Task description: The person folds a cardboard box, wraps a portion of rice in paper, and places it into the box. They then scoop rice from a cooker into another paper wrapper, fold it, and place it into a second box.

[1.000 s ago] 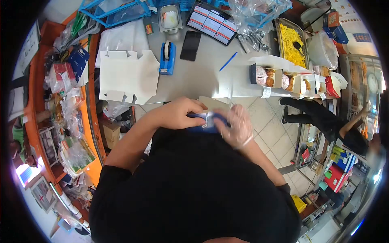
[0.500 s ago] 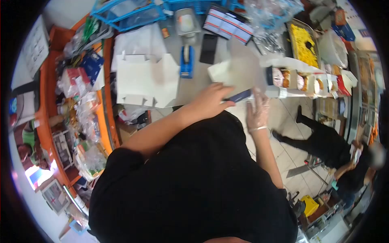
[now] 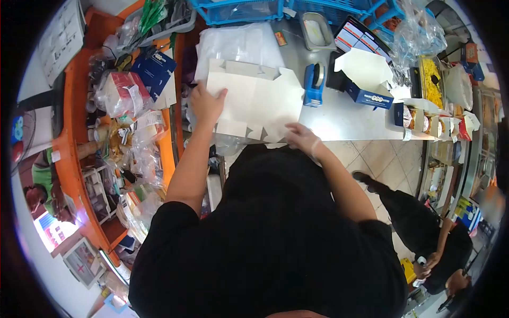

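Note:
A flat, unfolded cardboard box (image 3: 249,98), pale side up, lies on the counter in front of me. My left hand (image 3: 208,105) grips its left edge, thumb on top and the other fingers along the edge. At its lower right corner is my right hand (image 3: 303,139), in a clear glove. The fingers there are bent against the cardboard, slightly blurred, with their tips partly hidden. An open folded box (image 3: 368,95), dark blue outside and white inside, stands on the counter to the right. Between the two boxes sits a blue tape dispenser (image 3: 314,87).
Boxes with food (image 3: 419,119) line the counter's right end, near a tray of yellow food (image 3: 432,82). A metal container (image 3: 317,32), a tablet (image 3: 360,37) and blue baskets (image 3: 238,10) stand behind. Orange shelving (image 3: 79,132) flanks the left; a person (image 3: 424,222) stands at right.
Both hands have left the blue box and moved left to the flat cardboard. The blue box now stands open beside the tape dispenser. My view has shifted left.

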Motion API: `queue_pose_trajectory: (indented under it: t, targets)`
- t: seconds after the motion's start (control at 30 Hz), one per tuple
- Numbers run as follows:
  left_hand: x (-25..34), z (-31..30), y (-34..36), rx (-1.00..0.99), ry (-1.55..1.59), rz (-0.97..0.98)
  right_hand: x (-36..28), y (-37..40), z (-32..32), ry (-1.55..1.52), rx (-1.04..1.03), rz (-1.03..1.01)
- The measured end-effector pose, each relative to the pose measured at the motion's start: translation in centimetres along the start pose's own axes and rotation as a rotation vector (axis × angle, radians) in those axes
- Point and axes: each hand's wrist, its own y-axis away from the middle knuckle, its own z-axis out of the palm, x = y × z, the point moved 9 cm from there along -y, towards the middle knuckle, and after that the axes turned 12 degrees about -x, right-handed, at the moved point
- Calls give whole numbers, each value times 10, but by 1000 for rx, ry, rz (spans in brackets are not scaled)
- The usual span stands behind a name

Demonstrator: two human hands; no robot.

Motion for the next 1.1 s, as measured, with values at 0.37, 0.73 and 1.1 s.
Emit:
queue_pose_trajectory:
  t: [0.37,0.73,1.1]
  targets:
    - [40,-14,30,-116,293,605,-10,-84,25,453,337,150]
    - [82,-112,111,-568,707,1214,-179,32,62,-480,199,82]
    - [126,-193,139,-487,726,1457,-213,86,124,-588,-22,-433]
